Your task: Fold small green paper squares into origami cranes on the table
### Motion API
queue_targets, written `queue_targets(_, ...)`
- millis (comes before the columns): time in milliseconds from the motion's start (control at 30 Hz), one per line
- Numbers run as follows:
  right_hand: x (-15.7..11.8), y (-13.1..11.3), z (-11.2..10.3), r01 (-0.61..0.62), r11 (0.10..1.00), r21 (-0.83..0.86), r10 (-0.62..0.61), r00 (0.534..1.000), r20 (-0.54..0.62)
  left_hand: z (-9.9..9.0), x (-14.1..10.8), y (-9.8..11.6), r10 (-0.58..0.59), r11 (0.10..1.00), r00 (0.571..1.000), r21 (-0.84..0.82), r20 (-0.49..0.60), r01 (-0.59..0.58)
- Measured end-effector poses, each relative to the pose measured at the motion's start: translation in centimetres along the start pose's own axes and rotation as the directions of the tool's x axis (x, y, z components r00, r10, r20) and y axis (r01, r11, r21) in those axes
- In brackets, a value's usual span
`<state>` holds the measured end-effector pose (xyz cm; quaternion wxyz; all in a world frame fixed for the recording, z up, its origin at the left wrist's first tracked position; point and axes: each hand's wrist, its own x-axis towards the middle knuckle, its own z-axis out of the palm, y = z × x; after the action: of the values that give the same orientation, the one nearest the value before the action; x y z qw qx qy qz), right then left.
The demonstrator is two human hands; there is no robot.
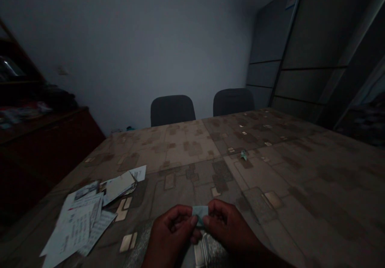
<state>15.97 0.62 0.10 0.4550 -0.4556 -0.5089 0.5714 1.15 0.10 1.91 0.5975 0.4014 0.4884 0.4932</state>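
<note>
Between my two hands is a small piece of pale green folded paper (200, 210), held just above the near part of the table. My left hand (173, 232) pinches its left side between thumb and fingers. On the other side, my right hand (227, 224) grips the right edge the same way, with the thumb on the near face. The thumbs and fingertips cover the paper's ends and part of its lower portion. Farther off, to the right of centre, a small green folded paper piece (243, 155) stands on the tablecloth.
A patterned cloth covers the table (186, 156). Loose printed sheets (75, 224) and a stack of cards or papers (120, 186) lie at the left. Two dark chairs (173, 109) stand beyond the far edge. A reddish cabinet (54, 140) is left, a sliding-door wardrobe (300, 59) right.
</note>
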Motion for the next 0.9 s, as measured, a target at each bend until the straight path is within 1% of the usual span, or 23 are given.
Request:
queue_targets(100, 0.0, 0.1, 0.0, -0.003, 1.0, 0.013, 0.003, 1.0, 0.017, 0.0, 0.0, -0.2, -0.01, 0.998, 1.0, -0.066, -0.009, 0.01)
queue_targets(200, 0.0, -0.1, 0.0, -0.015, 0.999, -0.029, 0.015, 1.0, 0.011, 0.1, 0.0, -0.4, 0.016, 0.993, 1.0, -0.113, -0.003, -0.016)
queue_targets(333, -0.2, -0.3, 0.0, -0.006, 0.999, -0.054, 0.006, 1.0, 0.006, 0.1, 0.0, -0.6, 0.009, 0.997, 1.0, -0.082, 0.021, -0.007)
queue_targets(433, -0.2, -0.2, 0.1, 0.008, 0.999, -0.033, -0.008, 1.0, -0.014, 0.0, 0.1, -0.8, -0.007, 0.996, 1.0, -0.084, 0.006, 0.007)
queue_targets(533, -0.2, -0.6, -0.1, 0.002, 1.0, -0.013, -0.002, 1.0, 0.007, -0.2, 0.3, -0.7, -0.022, 0.994, 1.0, -0.106, 0.002, 0.022)
queue_targets(667, -0.3, -1.5, -0.5, -0.012, 0.999, 0.053, 0.01, 0.999, 0.035, -0.3, 0.4, -0.2, -0.025, 0.995, 1.0, -0.101, 0.011, 0.026)
queue_targets(733, -0.5, -1.6, -0.6, 0.039, 0.999, 0.029, -0.039, 0.999, -0.003, -0.4, 0.5, -0.1, -0.02, 0.995, 1.0, -0.099, 0.013, 0.021)
queue_targets(833, -0.7, -1.2, -0.5, 0.131, 0.989, -0.069, -0.136, 0.987, -0.082, -0.4, 0.4, -0.4, -0.025, 0.995, 1.0, -0.094, 0.01, 0.026)
queue_targets(900, -0.8, -0.8, -0.4, 0.133, 0.989, -0.066, -0.137, 0.989, -0.059, -0.4, 0.3, -0.6, -0.021, 0.995, 1.0, -0.101, 0.016, 0.023)
